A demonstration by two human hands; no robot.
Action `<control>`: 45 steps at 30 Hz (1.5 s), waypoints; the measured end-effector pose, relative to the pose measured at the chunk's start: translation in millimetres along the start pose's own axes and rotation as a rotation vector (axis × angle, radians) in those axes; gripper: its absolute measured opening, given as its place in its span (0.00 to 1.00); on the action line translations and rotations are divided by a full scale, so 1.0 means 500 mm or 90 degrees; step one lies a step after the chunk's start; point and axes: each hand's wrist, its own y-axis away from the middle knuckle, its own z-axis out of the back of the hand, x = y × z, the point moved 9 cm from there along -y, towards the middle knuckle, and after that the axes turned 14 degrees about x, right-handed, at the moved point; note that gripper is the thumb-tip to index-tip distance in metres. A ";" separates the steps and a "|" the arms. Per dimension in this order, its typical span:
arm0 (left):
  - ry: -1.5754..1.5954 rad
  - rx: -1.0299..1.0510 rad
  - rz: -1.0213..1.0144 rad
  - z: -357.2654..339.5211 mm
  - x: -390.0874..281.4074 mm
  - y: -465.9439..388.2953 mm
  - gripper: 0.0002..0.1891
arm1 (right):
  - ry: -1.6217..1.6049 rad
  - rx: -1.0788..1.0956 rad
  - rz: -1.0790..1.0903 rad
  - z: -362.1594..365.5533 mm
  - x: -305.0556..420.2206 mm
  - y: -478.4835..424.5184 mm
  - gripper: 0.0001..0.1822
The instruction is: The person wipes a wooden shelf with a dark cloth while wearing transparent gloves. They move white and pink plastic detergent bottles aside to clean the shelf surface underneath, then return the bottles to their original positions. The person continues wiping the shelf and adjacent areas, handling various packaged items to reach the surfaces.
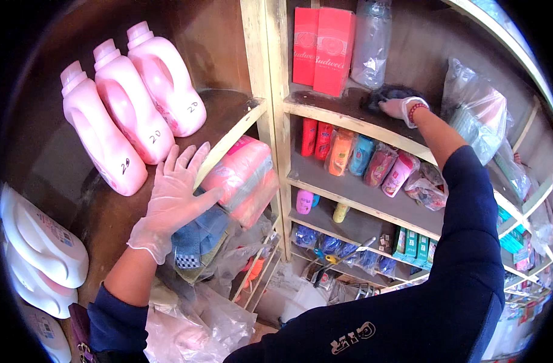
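Note:
My left hand [176,181], in a thin clear glove, lies with fingers spread against the pale front edge [233,136] of the left shelf. Its fingertips are close to three pink detergent bottles [129,118], which bear handwritten marks. My right hand [399,110], gloved too and with a red bead bracelet [417,109] at the wrist, is on a dark, wet-looking cloth [378,97] on the upper right shelf. The fingers are bent onto the cloth and partly hidden. Left of the cloth stand red Budweiser boxes [333,52] and a plastic-wrapped clear container [371,45].
A wooden post [278,127] divides the two shelf units. Plastic-wrapped goods [478,106] stand right of my right hand. Lower shelves hold shampoo bottles [342,152] and green boxes [411,243]. White bottles [45,245] are at far left; a pink wrapped pack [244,177] sits below the left shelf.

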 end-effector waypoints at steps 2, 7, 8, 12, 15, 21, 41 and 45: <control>0.009 0.000 -0.009 0.004 -0.010 -0.002 0.45 | -0.010 -0.007 0.021 -0.014 0.047 0.004 0.33; -0.033 -0.012 -0.027 0.014 -0.024 -0.002 0.45 | -0.019 -0.138 0.112 -0.022 0.074 -0.019 0.29; -0.044 -0.005 0.008 0.004 0.001 0.020 0.45 | 0.043 -0.157 0.118 -0.011 0.178 0.079 0.26; -0.074 -0.020 -0.002 0.009 -0.009 0.015 0.46 | 0.064 -0.134 0.081 -0.041 0.054 0.097 0.24; -0.079 -0.021 0.009 0.003 -0.002 0.019 0.46 | 0.145 -0.098 0.051 -0.075 -0.047 0.134 0.27; -0.085 -0.027 0.012 0.006 -0.007 0.018 0.46 | -0.024 -0.152 -0.094 -0.072 -0.189 0.143 0.22; -0.031 0.020 -0.021 0.008 -0.027 -0.007 0.44 | -0.173 -0.048 -0.211 -0.106 -0.402 0.072 0.39; 0.003 0.047 0.001 0.012 -0.032 -0.011 0.44 | -0.183 -0.077 -0.181 -0.063 -0.422 -0.014 0.40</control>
